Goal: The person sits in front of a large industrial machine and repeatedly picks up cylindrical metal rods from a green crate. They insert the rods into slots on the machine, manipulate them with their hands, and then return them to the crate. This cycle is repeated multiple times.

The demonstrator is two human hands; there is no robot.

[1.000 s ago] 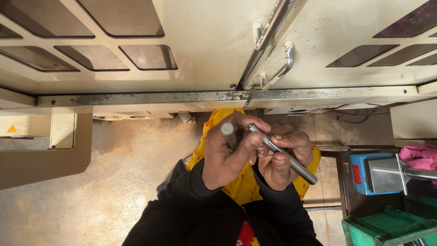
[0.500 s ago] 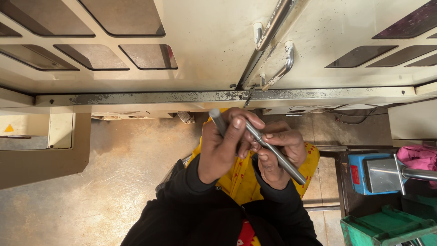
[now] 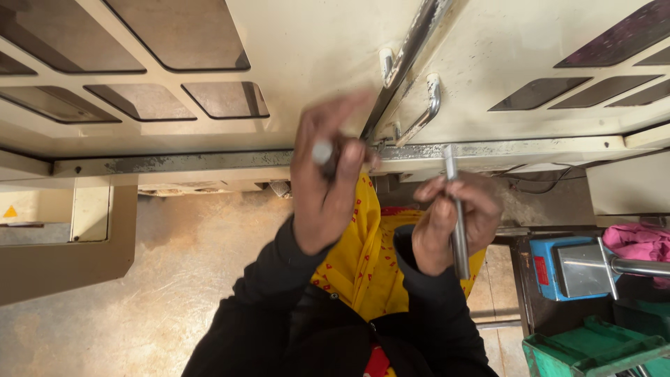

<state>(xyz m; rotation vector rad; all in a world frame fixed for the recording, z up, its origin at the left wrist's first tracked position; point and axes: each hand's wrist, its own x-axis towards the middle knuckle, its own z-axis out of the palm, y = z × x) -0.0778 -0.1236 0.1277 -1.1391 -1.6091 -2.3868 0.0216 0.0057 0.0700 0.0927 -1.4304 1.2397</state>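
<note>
Near the middle of the frame the right hand (image 3: 457, 223) has its fingers wrapped shut around a slim grey metal rod (image 3: 456, 216), gripping it about midway so that a short length stands up above the knuckles and another pokes out below the palm. The rod stands close to upright, tilted only a little. To its left and higher, the left hand (image 3: 328, 181) is raised and blurred; its fingers are curled in around a small grey cylindrical piece (image 3: 322, 151), of which only the rounded end shows, so I cannot tell how long it is or how firmly it is held. The two hands are apart, not touching. The rod looks like solid steel: stiff, smooth, likely heavy for its thickness and a bit slippery, so a full wrap near the middle, as here, seems the sound place to hold it; a pinch at one end would probably let it swing. The small piece looks hard and light enough for a fingertip hold. Behind the hands, across the top of the frame, runs a cream machine cabinet (image 3: 314, 56) with dark window panels and a chrome door handle (image 3: 422, 115) just right of the left hand. At the lower right are a blue block (image 3: 548, 269), a green crate (image 3: 593, 349) and a pink cloth (image 3: 638, 241). Worn concrete floor (image 3: 174, 279) fills the lower left.
</note>
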